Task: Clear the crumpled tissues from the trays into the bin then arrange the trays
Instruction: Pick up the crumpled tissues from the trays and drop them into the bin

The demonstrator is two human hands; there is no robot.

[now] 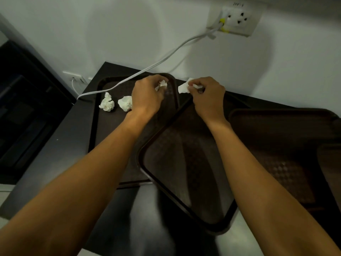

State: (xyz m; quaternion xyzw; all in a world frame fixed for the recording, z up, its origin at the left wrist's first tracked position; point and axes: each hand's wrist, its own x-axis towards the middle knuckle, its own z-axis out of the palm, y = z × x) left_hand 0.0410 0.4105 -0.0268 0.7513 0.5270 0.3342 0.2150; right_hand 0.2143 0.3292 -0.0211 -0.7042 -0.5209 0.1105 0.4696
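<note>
Three dark brown trays lie on a black table [55,145]. On the left tray [96,126], two crumpled white tissues rest near its far end, one [107,104] beside the other [125,102]. My left hand [147,95] grips a third crumpled tissue [162,85] over that tray's far right corner. My right hand [208,97] pinches another white tissue [184,87] above the far end of the middle tray [184,163], which lies skewed and overlaps the left tray. The right tray [286,145] holds no tissue that I can see.
A white cable [156,64] runs from a wall socket [236,19] down across the far end of the left tray and off the table's left side. A dark cabinet [22,108] stands to the left. No bin is in view.
</note>
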